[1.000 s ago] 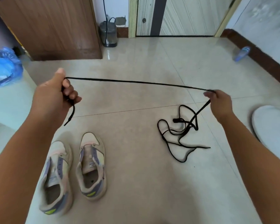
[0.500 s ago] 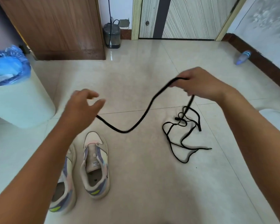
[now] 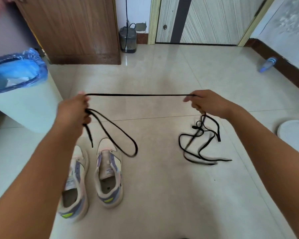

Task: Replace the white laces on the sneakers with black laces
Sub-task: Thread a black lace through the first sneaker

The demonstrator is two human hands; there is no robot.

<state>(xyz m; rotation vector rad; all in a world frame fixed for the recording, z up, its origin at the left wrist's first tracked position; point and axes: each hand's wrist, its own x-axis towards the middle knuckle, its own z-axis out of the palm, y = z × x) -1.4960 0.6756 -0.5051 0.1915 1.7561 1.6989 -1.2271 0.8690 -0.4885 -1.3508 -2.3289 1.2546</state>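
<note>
place: home, hallway-like room | floor: glossy beige tiles (image 3: 162, 195) | doors: wooden door (image 3: 72, 28), striped door (image 3: 207, 19) | bin with blue liner (image 3: 19, 94) | dark skirting (image 3: 281, 64) | sneakers (image 3: 93, 178) on floor

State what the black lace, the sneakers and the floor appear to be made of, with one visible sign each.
Black lace: flat woven fabric, matte; it droops limply.
Sneakers: probably synthetic leather panels, cream and lilac, smooth.
Floor: glazed ceramic tile, likely; glossy reflections and grout lines.
</note>
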